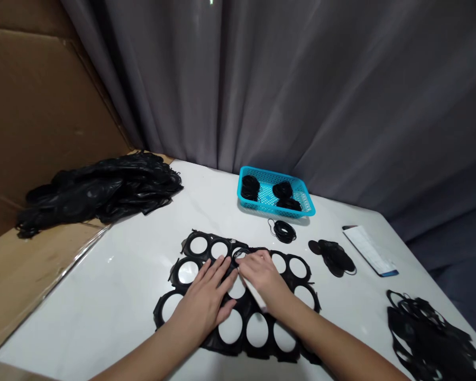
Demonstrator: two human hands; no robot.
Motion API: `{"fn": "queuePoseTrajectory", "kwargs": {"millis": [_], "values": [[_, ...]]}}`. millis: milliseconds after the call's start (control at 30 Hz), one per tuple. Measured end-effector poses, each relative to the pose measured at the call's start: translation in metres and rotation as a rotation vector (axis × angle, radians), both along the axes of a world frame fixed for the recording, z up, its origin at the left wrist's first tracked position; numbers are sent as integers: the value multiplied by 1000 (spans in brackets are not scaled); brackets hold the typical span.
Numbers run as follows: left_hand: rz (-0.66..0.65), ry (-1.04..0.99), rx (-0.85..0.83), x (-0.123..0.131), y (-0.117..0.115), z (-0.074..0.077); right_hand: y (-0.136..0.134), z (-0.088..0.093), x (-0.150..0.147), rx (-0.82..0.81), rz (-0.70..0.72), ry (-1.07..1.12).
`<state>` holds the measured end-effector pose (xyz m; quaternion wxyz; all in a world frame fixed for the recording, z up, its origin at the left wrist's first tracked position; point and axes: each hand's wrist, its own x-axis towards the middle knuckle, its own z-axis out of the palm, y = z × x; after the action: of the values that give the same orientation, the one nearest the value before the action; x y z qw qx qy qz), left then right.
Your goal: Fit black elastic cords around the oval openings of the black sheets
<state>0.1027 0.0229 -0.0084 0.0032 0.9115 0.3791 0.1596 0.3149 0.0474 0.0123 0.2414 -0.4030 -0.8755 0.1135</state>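
A black sheet (248, 301) with rows of large round holes lies flat on the white table. My left hand (206, 296) is spread flat on its left part, fingers stretched out. Against the sheet's upper middle, my right hand (262, 275) is closed around a slim white-handled tool (257, 299); its working end is hidden. Thin black strips curl inside the hole beside my fingertips. Beyond the sheet, a coil of thin black cord (284, 232) rests on the table.
A blue basket (244, 203) at the back holds several black cord bundles. Black discs (335, 257) and a folded paper (368, 248) lie to the right, with black scraps (432, 338) nearer. A black heap (103, 188) sits left beside cardboard (43, 116). Grey curtain (285, 90) hangs behind.
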Motion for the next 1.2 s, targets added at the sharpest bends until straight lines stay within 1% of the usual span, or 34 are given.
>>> {"fn": "queuePoseTrajectory", "kwargs": {"millis": [33, 67, 100, 167, 200, 267, 300, 367, 500, 600, 667, 867, 967, 1067, 1133, 1200], "values": [[-3, 6, -4, 0, 0, 0, 5, 1, 4, 71, -12, -47], [-4, 9, -11, 0, 0, 1, 13, 3, 10, 125, -53, -75], [-6, 8, -21, -1, 0, 1, 24, 6, 18, 166, -131, -79], [-8, -3, -50, -1, 0, 3, 51, 15, 37, 208, -342, -36], [-9, -10, -60, -1, 0, 3, 64, 20, 45, 212, -489, 5], [-14, -20, -63, -2, 0, 3, 83, 29, 52, 101, -594, 134], [-18, -23, -58, -3, 0, 3, 87, 32, 49, 27, -593, 197], [-8, -31, -35, -8, -1, 3, 85, 35, 33, -130, -499, 299], [93, -52, 27, -25, -1, -2, 57, 31, -16, -337, -280, 352], [111, -38, 23, -36, -2, -5, 39, 24, -39, -441, -159, 346], [108, -15, 14, -39, -3, -5, 32, 19, -44, -472, -139, 333], [115, -17, 15, -38, -5, -4, 33, 11, -41, -495, -141, 356], [121, -20, 24, -37, -5, -6, 32, 11, -41, -464, -136, 325], [121, -19, 29, -37, -5, -7, 26, 8, -45, -382, -99, 242], [119, -21, 25, -38, -5, -7, 21, 5, -47, -286, -40, 143], [113, -21, 20, -38, -5, -7, 22, 4, -46, -172, 41, 33]]}}
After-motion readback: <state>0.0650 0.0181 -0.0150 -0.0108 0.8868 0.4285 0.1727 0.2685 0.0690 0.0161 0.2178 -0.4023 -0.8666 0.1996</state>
